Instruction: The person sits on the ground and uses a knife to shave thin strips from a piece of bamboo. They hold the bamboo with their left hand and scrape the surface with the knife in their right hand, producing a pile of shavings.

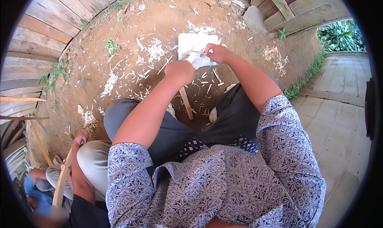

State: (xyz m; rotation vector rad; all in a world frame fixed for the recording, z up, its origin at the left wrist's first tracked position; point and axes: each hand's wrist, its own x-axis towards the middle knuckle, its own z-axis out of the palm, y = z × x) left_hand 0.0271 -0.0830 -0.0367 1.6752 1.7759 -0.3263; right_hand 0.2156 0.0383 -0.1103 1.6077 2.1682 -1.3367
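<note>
My left hand [181,71] is closed around a wooden stick [185,102], whose lower end sticks out below the fist, between my knees. A pale tip shows above that hand. To its right and slightly farther off, my right hand [216,53] is closed, fingers pinched on a thin greyish blade-like piece [196,51] that points left towards the pale tip. What the right palm covers is hidden. Beneath both hands a whitish flat-topped block [198,40] rests on the ground; its exact kind is unclear.
Pale wood shavings [155,50] litter the brown dirt ground [135,28]. Board walls [52,28] stand left and far right, with a rock [254,18] by the right one. Paving [331,96] runs along the right. At lower left another person's hand [81,137] is near a long wooden strip [60,184].
</note>
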